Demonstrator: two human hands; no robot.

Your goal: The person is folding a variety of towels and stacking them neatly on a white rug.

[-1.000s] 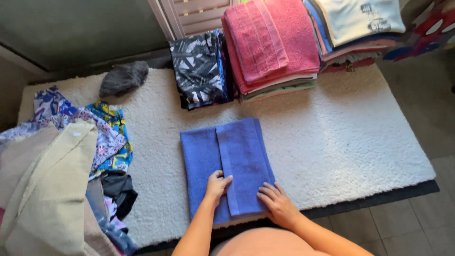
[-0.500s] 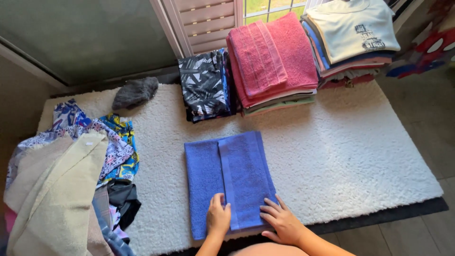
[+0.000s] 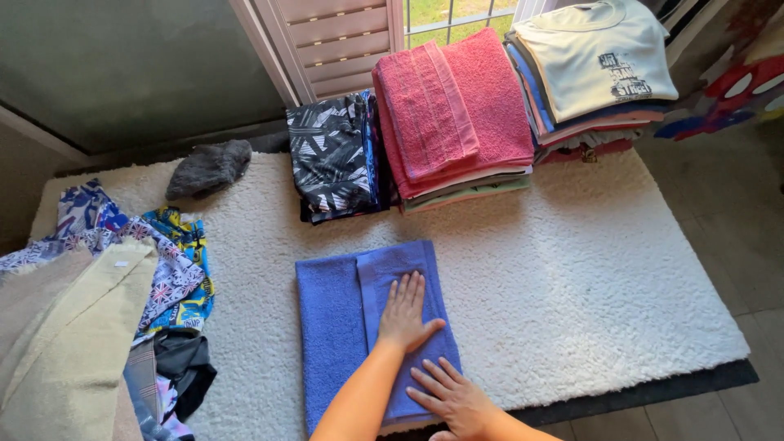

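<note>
A blue towel [image 3: 343,327] is seen laid on a white shaggy rug [image 3: 588,278], partly folded, with its right part turned over onto the middle and one narrower strip on the left left uncovered. The left hand [image 3: 406,317] is laid flat on the folded flap, fingers straight and close together, palm down, nothing pinched. The right hand [image 3: 453,398] is rested nearer the towel's lower edge, fingers spread and pressed on the cloth, nothing gripped.

Behind the towel, along the far edge of the rug, finished piles are lined up: a folded black patterned garment [image 3: 335,159], a stack of towels topped by a pink towel [image 3: 453,110], and a stack of shirts topped by a cream printed T-shirt [image 3: 596,53]. A grey bundle [image 3: 210,167] is left by itself near the rug's far left corner.

On the left, a loose heap of unfolded laundry [image 3: 122,278] is shown, with colourful printed fabric, a beige cloth and dark pieces mixed together.

The work is judged to be well under way but not finished: three stacks are made, the blue towel appears to be only midway through its folds, and the heap on the left is yet to be dealt with.
</note>
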